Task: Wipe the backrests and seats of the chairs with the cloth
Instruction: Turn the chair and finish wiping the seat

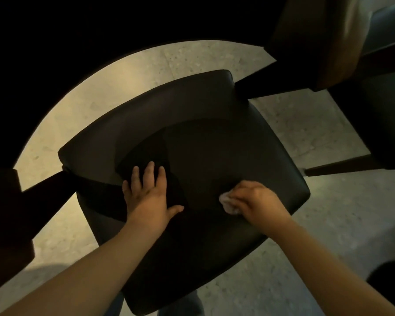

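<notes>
A dark padded chair (226, 142) fills the middle of the view, its curved backrest (146, 110) toward the far left and its seat toward me. My left hand (149, 192) lies flat on the seat near the backrest, fingers straight and spread. My right hand (255, 199) is curled round a small white cloth (227, 202) and holds it against the seat to the right. Only a crumpled edge of the cloth shows beside the fingers.
A second chair (379, 124) with a brown backrest (324, 42) stands at the upper right, its dark legs reaching toward the first chair. A dark round table edge (55, 53) curves over the top left. Pale speckled floor (328, 236) surrounds the chairs.
</notes>
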Available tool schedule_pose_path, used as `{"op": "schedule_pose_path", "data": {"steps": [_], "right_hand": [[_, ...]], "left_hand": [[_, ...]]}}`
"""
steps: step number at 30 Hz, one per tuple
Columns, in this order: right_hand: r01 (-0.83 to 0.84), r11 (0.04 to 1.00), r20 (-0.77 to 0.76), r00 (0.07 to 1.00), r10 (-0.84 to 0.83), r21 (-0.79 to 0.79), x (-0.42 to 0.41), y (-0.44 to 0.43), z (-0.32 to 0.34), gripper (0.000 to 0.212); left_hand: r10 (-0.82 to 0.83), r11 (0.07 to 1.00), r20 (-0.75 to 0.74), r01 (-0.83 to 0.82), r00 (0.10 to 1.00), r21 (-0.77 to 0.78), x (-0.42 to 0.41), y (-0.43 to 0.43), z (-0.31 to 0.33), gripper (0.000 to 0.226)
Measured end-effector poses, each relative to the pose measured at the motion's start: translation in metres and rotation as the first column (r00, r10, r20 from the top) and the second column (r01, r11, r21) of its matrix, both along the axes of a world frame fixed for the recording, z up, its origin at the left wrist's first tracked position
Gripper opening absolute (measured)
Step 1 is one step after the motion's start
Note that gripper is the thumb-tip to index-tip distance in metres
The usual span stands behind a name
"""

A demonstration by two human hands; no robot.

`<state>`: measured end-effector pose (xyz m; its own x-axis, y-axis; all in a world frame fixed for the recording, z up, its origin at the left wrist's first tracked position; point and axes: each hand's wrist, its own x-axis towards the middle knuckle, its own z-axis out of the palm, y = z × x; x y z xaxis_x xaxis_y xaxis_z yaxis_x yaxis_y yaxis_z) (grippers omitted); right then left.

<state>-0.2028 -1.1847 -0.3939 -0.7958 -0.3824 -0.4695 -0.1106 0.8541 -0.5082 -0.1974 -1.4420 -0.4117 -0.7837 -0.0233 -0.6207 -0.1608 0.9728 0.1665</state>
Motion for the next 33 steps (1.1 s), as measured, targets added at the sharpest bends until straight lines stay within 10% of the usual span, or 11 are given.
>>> {"op": "schedule_pose_path", "data": {"steps": [6, 33], "right_hand": [[0.231, 0.973, -0.23, 0.948, -0.218, 0.028, -0.043, 0.014, 0.004, 0.032], [0.383, 0.923, -0.065, 0.921, -0.385, -0.04, 0.086, 0.02, 0.006, 0.02]], "left_hand": [[-0.127, 0.986, -0.047, 0.131, 0.991, 0.099, -0.004, 0.014, 0.012, 0.107], [-0.328, 0.943, 0.09, 0.332, 0.94, -0.031, -0.013, 0.035, 0.007, 0.118]]}}
